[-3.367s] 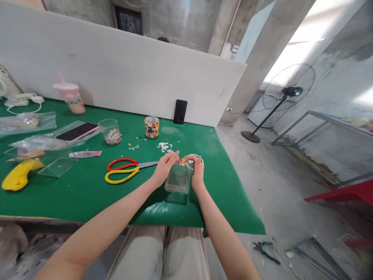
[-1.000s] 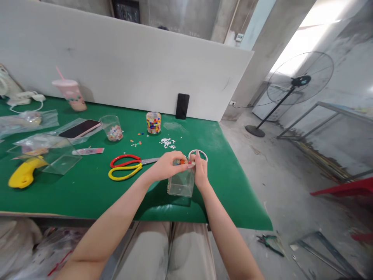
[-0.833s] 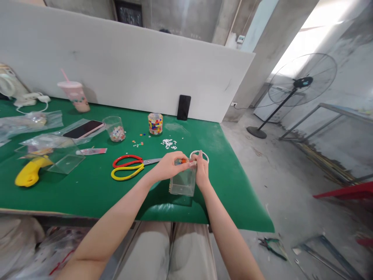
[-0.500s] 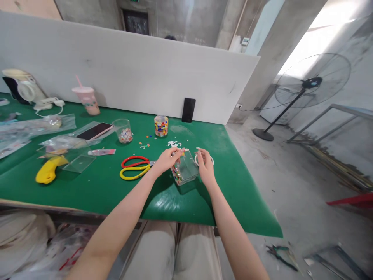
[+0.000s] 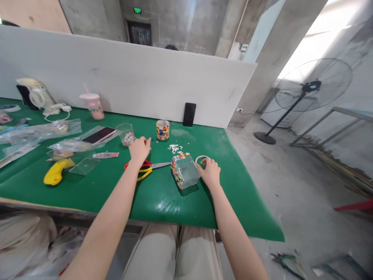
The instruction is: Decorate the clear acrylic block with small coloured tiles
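A clear plastic box with small coloured mosaic tiles along its left side and far edge is tilted near the table's front. My right hand is at its right side, fingers curled and thumb against the box's edge. A white ring shows partly behind that hand. My left hand is over the loose tiles, right of a clear cup of tiles, its fingers bent together; whatever is in them is hidden. Below my left hand lie red-and-yellow-handled scissors, their blades pointing at the box.
A tile-covered round jar stands behind a scatter of white tiles. To the left are a glue tube, a phone, a yellow tool, plastic bags and a pink cup. A black phone leans on the white partition.
My left hand has let go of the box and moved left to the loose tiles near the cup. My right hand has come against the box's right side. The view has tilted slightly upward.
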The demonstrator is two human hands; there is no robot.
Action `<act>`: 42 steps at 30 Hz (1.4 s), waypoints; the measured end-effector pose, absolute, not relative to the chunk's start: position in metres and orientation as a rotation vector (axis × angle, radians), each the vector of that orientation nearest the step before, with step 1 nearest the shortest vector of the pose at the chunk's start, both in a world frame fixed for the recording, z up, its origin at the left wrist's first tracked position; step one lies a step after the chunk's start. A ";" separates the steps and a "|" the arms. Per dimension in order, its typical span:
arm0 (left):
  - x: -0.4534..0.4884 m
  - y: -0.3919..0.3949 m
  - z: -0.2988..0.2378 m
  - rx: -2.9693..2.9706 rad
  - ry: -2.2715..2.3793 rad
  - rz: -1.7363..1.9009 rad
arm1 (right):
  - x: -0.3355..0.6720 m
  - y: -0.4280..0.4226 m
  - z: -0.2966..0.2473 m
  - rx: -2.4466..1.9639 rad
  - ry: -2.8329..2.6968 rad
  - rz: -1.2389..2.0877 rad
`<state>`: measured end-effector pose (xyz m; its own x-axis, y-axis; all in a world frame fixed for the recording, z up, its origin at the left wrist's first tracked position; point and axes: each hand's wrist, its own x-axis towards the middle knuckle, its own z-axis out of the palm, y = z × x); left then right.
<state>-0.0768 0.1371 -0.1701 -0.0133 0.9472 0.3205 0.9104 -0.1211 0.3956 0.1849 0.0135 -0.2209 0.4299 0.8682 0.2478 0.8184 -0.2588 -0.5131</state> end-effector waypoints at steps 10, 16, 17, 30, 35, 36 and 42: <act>-0.095 0.169 -0.201 2.505 1.983 0.297 | 0.171 0.027 -0.221 -2.286 -1.551 0.098; -0.098 0.175 -0.205 2.536 1.912 0.379 | 0.182 0.047 -0.213 -2.231 -1.565 0.264; -0.098 0.174 -0.204 2.523 1.914 0.415 | 0.186 0.051 -0.211 -2.206 -1.558 0.292; -0.076 0.141 -0.157 2.188 1.735 1.114 | 0.189 0.036 -0.180 -1.409 -1.551 0.361; -0.033 0.071 -0.132 2.281 1.278 1.328 | 0.169 -0.001 -0.146 -1.112 -1.720 0.294; -0.027 0.061 -0.131 2.305 1.216 1.362 | 0.166 -0.005 -0.143 -1.072 -1.745 0.279; -0.022 0.046 -0.135 2.431 1.022 1.542 | 0.158 -0.008 -0.141 -0.970 -1.881 0.138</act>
<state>-0.0220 0.0458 -0.1352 0.2678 0.5752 0.7730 0.4877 -0.7728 0.4061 0.1579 -0.0084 -0.1411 -0.2042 0.6732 0.7107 0.5623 0.6749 -0.4778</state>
